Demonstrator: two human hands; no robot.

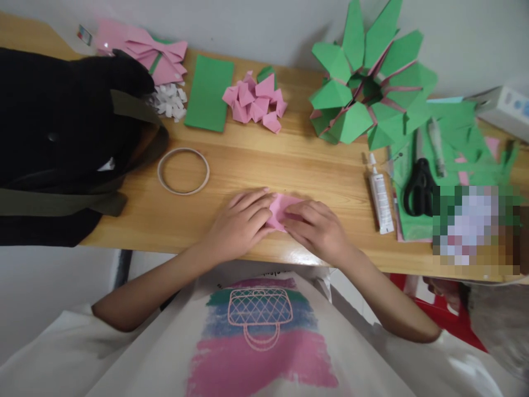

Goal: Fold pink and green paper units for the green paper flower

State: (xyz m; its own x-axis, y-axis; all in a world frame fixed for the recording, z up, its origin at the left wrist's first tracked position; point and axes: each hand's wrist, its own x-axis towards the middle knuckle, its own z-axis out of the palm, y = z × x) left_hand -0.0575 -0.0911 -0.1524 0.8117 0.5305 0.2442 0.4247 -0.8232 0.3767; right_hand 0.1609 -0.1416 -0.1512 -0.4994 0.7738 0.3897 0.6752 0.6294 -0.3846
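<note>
A small piece of pink paper (282, 207) lies on the wooden table near its front edge, partly covered by my fingers. My left hand (246, 220) presses the paper's left side, fingers bent over it. On the right side, my right hand (316, 223) has its fingers closed on the paper, thumb and fingertips close together. Whether the sheet is folded under my fingers is hard to see. Beyond my hands sit a pile of folded pink paper pieces (256, 99) and a green paper rectangle (210, 92).
A tape ring (184, 171) lies left, beside a black bag (61, 138). To the right are a glue tube (381, 198), black-handled scissors (419, 190) on green sheets and a pixelated patch. A green-and-pink paper construction (355, 124) stands behind; white scraps (171, 101) lie back left.
</note>
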